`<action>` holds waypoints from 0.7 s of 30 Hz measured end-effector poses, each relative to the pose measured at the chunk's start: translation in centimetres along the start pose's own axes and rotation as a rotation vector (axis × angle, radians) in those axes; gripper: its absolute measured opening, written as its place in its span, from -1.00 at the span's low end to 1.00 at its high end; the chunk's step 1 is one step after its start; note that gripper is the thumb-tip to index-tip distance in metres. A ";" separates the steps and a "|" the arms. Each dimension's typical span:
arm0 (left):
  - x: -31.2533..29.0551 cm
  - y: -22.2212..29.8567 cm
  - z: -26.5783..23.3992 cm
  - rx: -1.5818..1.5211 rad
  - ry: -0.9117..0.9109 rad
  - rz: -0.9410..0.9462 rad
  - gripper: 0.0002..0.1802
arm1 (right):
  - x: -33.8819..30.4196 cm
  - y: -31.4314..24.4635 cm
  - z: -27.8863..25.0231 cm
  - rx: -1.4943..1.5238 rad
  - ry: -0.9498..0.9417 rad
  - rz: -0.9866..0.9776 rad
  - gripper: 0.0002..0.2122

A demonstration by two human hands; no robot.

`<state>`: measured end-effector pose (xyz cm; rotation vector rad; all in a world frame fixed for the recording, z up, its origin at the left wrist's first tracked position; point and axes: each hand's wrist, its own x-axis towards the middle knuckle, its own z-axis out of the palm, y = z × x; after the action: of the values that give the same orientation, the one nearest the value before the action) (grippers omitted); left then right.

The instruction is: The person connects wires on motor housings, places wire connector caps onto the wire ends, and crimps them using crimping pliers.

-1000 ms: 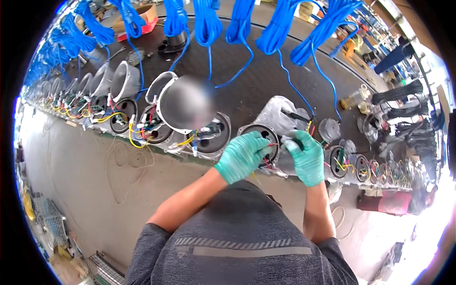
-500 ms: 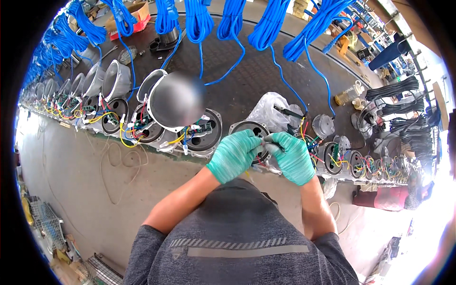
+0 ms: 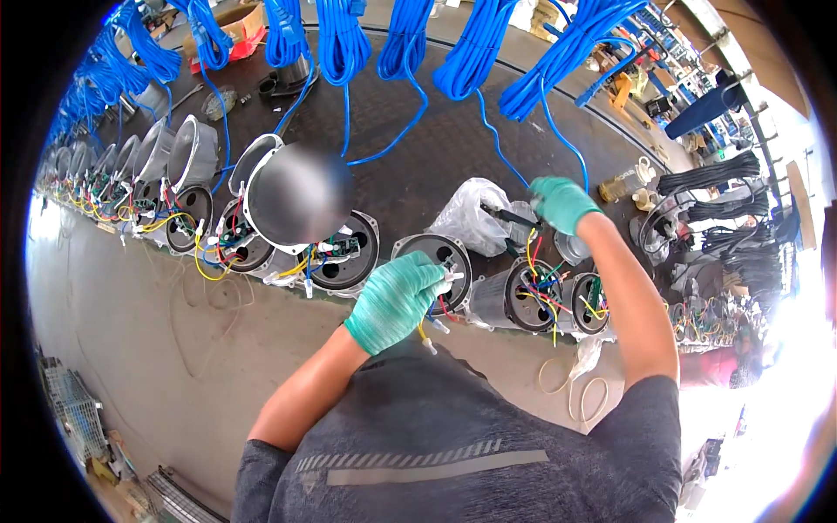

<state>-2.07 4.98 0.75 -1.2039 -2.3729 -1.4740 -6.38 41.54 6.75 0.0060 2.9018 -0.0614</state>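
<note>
My left hand [image 3: 397, 301], in a green glove, is closed with thumb and finger pinching a small white connector [image 3: 451, 277]. It is above a round black-faced housing [image 3: 459, 253] with red, blue and yellow wires hanging from its near side. My right hand [image 3: 562, 203], gloved alike, is farther off to the right, over a round metal part [image 3: 571, 250]. Its fingers are curled together beside the lower end of a blue cable [image 3: 499, 144]; whatever is under them is hidden. Left of this hand lies a clear plastic bag [image 3: 472, 215] with black cable ends at it.
Wired housings [image 3: 519, 295] line the near edge of the dark bench [image 3: 392, 166]. A large round dark-faced part [image 3: 292, 196] stands at left. Coiled blue cables [image 3: 475, 52] hang above the bench. Black cable bundles [image 3: 719, 174] and a clear bottle [image 3: 626, 180] are at right.
My right hand has left the left hand and moved up and right, over the round metal part. My left hand has shifted slightly left and down, with the white connector now showing. The view has shifted.
</note>
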 end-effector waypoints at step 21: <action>-0.2 -0.3 0.0 -0.106 0.033 -0.009 -0.84 | 0.4 -0.7 -2.5 -0.226 -0.358 0.061 -0.54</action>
<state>-2.13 4.79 0.48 -1.1825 -2.3081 -1.6277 -7.33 40.92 9.14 0.0397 2.5328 0.2499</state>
